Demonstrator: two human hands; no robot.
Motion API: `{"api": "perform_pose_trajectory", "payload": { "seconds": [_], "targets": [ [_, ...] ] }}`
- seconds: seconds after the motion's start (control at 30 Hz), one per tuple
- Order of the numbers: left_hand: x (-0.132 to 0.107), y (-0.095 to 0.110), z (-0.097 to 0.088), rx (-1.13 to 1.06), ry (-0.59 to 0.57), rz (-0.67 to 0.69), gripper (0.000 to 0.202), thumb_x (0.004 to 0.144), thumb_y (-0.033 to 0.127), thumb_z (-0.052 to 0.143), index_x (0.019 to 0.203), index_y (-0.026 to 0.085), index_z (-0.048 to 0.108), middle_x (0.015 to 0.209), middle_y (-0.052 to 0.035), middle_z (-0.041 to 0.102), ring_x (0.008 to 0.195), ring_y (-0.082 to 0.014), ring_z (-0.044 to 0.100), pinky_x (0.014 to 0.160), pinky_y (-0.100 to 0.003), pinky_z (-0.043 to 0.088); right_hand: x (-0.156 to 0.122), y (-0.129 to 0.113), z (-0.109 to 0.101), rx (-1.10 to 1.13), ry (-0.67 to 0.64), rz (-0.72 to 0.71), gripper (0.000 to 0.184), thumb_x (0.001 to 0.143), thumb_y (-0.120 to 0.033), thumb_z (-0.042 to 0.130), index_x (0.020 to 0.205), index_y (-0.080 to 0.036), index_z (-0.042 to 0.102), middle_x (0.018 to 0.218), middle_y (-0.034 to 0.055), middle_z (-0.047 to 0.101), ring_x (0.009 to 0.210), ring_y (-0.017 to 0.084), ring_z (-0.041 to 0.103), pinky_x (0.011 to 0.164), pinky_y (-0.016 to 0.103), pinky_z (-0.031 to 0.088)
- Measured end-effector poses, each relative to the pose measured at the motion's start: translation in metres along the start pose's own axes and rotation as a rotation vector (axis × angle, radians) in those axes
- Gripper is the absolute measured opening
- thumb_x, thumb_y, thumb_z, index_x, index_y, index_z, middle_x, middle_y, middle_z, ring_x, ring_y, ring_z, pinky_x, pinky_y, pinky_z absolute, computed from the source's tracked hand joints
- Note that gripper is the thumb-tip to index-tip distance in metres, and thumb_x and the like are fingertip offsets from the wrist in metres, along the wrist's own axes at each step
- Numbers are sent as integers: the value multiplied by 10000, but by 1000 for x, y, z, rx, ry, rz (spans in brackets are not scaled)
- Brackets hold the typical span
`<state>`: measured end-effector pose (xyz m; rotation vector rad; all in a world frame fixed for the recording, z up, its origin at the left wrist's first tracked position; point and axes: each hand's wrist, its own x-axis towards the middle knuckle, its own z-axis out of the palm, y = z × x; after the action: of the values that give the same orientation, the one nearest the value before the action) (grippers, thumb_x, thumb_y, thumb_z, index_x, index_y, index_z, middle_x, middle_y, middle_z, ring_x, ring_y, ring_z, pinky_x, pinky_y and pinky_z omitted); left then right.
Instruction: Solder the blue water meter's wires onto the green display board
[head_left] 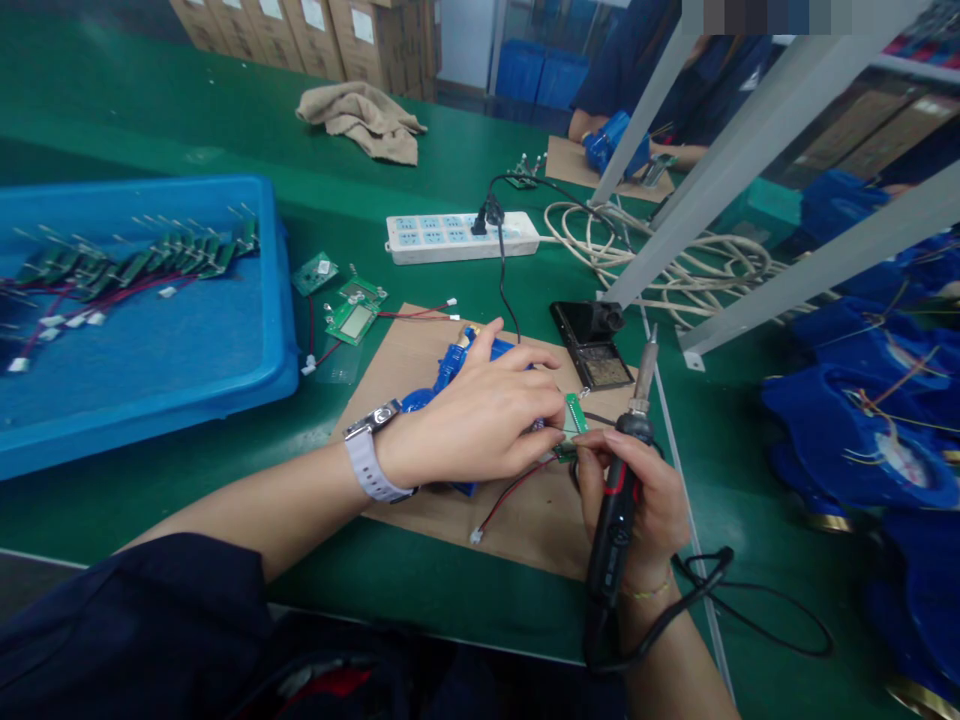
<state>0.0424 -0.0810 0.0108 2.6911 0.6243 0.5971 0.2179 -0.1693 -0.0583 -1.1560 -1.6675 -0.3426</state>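
My left hand (480, 412) lies over a blue plastic part (459, 360) on a brown cardboard sheet (525, 515), its fingers pinched on a small green circuit board (574, 417) with red and black wires (506, 498). My right hand (645, 500) grips a black and red soldering iron (619, 500) upright, tip pointing up, while its fingertips also touch the board from below.
A blue tray (150, 330) of wired circuit boards sits at left, with loose boards (352, 310) beside it. A soldering iron stand (592, 345), white power strip (461, 237), coiled cable (675, 265), metal frame legs (750, 130), blue parts (862, 420) at right. Another person (660, 90) works opposite.
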Motion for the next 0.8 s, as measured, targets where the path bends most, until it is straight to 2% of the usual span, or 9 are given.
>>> {"api": "perform_pose_trajectory", "payload": {
  "seconds": [0.17, 0.3, 0.47, 0.57, 0.67, 0.8],
  "targets": [
    [0, -2, 2, -6, 11, 6, 96, 857, 211, 557, 780, 201, 613, 921, 2, 691, 1241, -229, 479, 1135, -617, 41, 1, -2, 1, 55, -37, 43, 519, 742, -23, 702, 1200, -198, 533, 932, 16, 692, 836, 154, 695, 797, 298, 594],
    [1, -2, 3, -6, 7, 23, 99, 842, 200, 574, 746, 202, 600, 906, 15, 690, 1273, -226, 455, 1132, -623, 29, 2, -4, 2, 91, -57, 73, 527, 751, -37, 706, 1215, -208, 521, 920, -3, 687, 791, 132, 686, 751, 269, 590],
    [1, -1, 5, 20, 18, 43, 113, 832, 195, 587, 720, 200, 599, 907, 27, 687, 1284, -216, 451, 1142, -612, -14, 4, -6, -7, -58, -68, 74, 487, 742, -78, 740, 1177, -203, 559, 873, -11, 686, 758, 127, 674, 719, 244, 566],
    [2, -2, 6, 19, 20, 18, 129, 830, 191, 591, 703, 203, 607, 888, 30, 686, 1277, -217, 458, 1149, -604, -20, 5, -6, -14, -48, -76, 162, 489, 755, -70, 722, 1195, -211, 562, 894, -8, 686, 767, 125, 670, 740, 247, 556],
    [3, -2, 7, 21, 1, -14, 146, 820, 192, 600, 675, 204, 608, 882, 37, 682, 1281, -223, 453, 1154, -599, -22, 4, -3, -21, -5, -44, 222, 563, 761, -40, 697, 1267, -226, 536, 926, -5, 688, 786, 125, 671, 763, 256, 554],
    [5, -2, 9, 38, -10, -47, 144, 790, 184, 622, 649, 213, 609, 889, 59, 675, 1279, -219, 448, 1164, -580, -29, -6, 2, -36, 28, 38, 164, 627, 743, -12, 686, 1314, -207, 516, 875, -12, 702, 737, 122, 672, 744, 255, 560]
  ]
}}
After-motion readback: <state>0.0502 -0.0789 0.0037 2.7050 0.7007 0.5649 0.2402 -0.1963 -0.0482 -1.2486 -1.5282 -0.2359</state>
